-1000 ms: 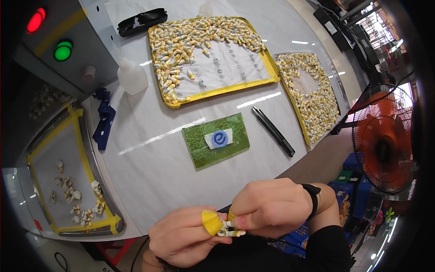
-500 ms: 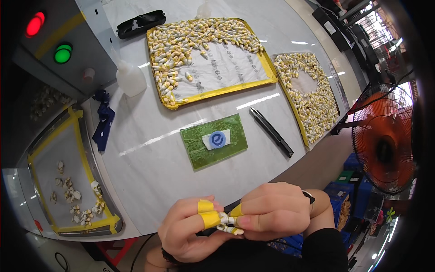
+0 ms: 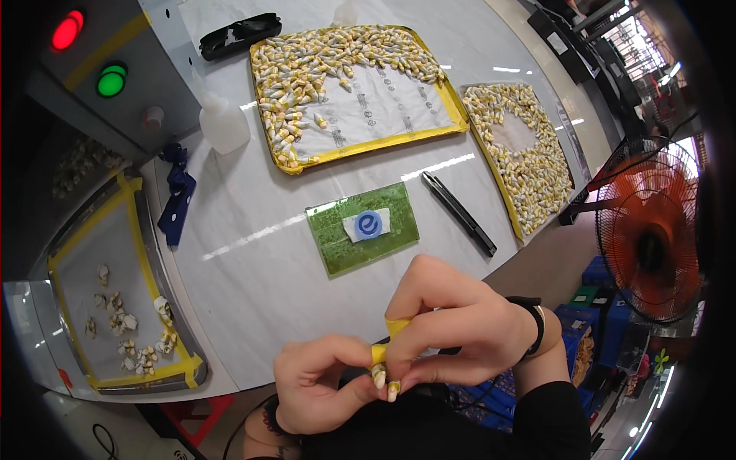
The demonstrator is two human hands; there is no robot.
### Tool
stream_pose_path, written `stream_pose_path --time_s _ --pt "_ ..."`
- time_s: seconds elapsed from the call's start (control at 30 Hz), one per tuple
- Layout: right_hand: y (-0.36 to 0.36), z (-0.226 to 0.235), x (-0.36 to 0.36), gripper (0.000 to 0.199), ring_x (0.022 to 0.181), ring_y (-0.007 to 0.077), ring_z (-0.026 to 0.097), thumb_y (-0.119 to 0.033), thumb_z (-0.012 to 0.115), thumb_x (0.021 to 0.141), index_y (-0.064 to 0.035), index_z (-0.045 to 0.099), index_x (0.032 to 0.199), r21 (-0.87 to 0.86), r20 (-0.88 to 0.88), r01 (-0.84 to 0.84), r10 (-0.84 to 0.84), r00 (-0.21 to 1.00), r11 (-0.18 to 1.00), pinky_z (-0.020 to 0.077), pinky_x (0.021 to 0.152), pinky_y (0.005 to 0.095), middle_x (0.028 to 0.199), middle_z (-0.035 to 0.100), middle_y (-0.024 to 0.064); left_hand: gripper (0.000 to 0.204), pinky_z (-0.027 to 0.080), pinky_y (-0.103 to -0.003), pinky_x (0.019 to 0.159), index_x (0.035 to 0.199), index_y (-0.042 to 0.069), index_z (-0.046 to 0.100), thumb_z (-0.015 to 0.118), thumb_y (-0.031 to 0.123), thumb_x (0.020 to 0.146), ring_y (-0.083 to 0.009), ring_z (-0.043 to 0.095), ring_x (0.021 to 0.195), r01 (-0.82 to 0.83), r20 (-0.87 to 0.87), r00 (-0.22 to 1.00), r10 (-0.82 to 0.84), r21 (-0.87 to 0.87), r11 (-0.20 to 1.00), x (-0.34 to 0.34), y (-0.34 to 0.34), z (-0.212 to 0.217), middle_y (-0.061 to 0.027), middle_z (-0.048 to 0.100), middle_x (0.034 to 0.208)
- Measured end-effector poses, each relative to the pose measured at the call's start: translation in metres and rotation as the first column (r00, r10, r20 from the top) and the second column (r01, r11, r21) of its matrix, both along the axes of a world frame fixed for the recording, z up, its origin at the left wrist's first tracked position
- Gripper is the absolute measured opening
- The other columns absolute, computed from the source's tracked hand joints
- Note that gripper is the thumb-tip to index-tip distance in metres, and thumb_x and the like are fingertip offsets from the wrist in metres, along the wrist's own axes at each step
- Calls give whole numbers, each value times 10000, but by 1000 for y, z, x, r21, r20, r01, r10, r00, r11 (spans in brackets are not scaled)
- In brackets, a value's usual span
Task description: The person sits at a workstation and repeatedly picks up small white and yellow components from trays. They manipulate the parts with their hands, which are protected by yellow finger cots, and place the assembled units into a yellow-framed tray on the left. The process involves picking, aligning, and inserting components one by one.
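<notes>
Close together at the lower middle, both my hands work on small white-and-yellow moulded pieces. My left hand (image 3: 322,383) pinches one piece (image 3: 379,376) between thumb and a finger wrapped in yellow tape. In my right hand (image 3: 460,330), thumb and finger press on a similar small piece (image 3: 393,391), its pale tip pointing down. Whether the two pieces are joined cannot be made out, as my fingers cover their upper parts. Beyond my hands, a green slab (image 3: 337,249) lies on the table, bearing a white patch and a round blue disc (image 3: 369,225).
A yellow-rimmed tray (image 3: 383,155) at the back holds many similar pieces; another full tray (image 3: 498,184) stands right of it. A tray (image 3: 73,230) at left holds small figures. A black slim tool (image 3: 460,215), white squeeze bottle (image 3: 224,126), black case (image 3: 239,34) and orange fan (image 3: 650,245) surround the workspace.
My right hand has turned and risen, its wrist now lifted, and the fingers have shifted on the pieces. My left thumb and finger now pinch tighter, and the pieces' pale ends point downward.
</notes>
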State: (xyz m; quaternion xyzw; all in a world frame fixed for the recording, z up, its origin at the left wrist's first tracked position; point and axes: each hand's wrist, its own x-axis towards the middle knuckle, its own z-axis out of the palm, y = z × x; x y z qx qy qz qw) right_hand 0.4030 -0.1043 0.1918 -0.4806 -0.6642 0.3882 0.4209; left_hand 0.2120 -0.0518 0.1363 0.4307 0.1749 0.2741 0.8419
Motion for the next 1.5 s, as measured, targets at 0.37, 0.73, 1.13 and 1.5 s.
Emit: stream_pose_path --time_s 0.37,0.73,1.13,1.5 --pt "-5 9 -1 163 763 228 435 -112 707 740 -82 595 854 43 96 -1 -4 995 999 352 679 293 837 460 64 249 506 -237 665 933 -87 613 715 87 787 -143 647 722 15 10 1000 -17 176 984 1 1 2 -124 670 812" --pt "-8 5 -4 176 730 191 458 -115 760 699 -91 650 835 62 14 107 -108 994 992 360 617 270 826 501 40 195 504 -235 659 938 -104 611 673 20 800 -141 641 725 -32 20 999 30 87 996 2 -1 5 -143 665 816" --pt "-15 7 1 159 756 223 497 -65 734 727 -44 654 862 168 -14 82 -81 997 982 417 654 294 842 568 53 132 461 -212 650 900 -51 595 658 35 822 -90 574 717 91 -164 984 -70 122 988 -4 -6 20 -79 631 828" --pt "-30 13 -3 99 773 240 485 -55 675 783 -44 614 860 205 -71 96 -83 994 974 410 673 310 831 535 55 107 443 -201 627 871 -39 594 665 10 809 -75 546 690 59 -200 980 -15 214 975 -1 -18 25 -40 619 786"
